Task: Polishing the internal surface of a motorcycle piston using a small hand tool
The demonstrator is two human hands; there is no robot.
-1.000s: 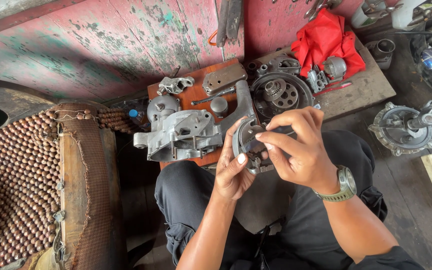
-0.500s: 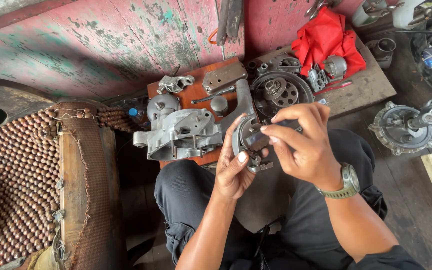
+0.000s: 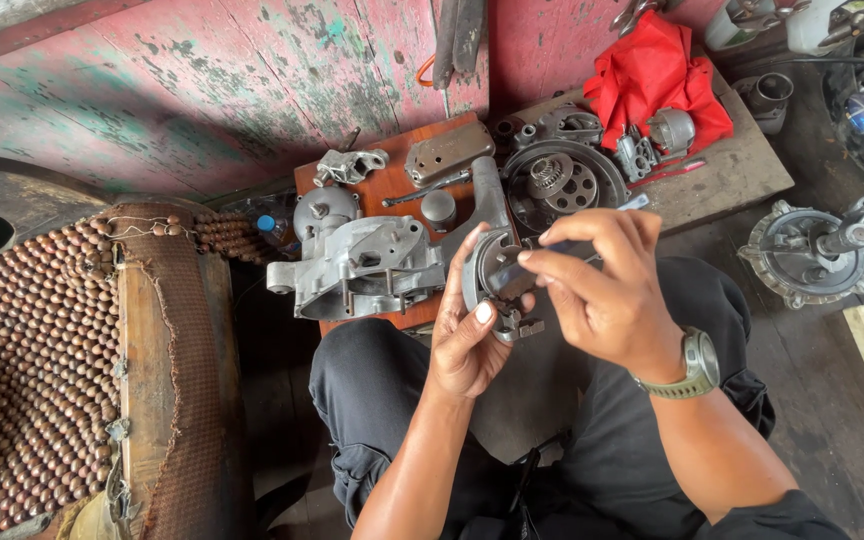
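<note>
A round grey metal part (image 3: pixel 492 275), largely hidden by fingers, is held above the lap. The left hand (image 3: pixel 467 335) cups it from below; the right hand (image 3: pixel 607 295) pinches something at its face, too covered to identify. Beyond, an engine casing (image 3: pixel 362 265) rests on an orange board (image 3: pixel 392 190).

Both arms reach forward and meet in the middle. The left hand (image 3: pixel 467 335) is palm up, thumb pointing up, fingers curled in a grip. The right hand (image 3: pixel 607 290) – a watch on its wrist – pinches with thumb and fingertips.
</note>
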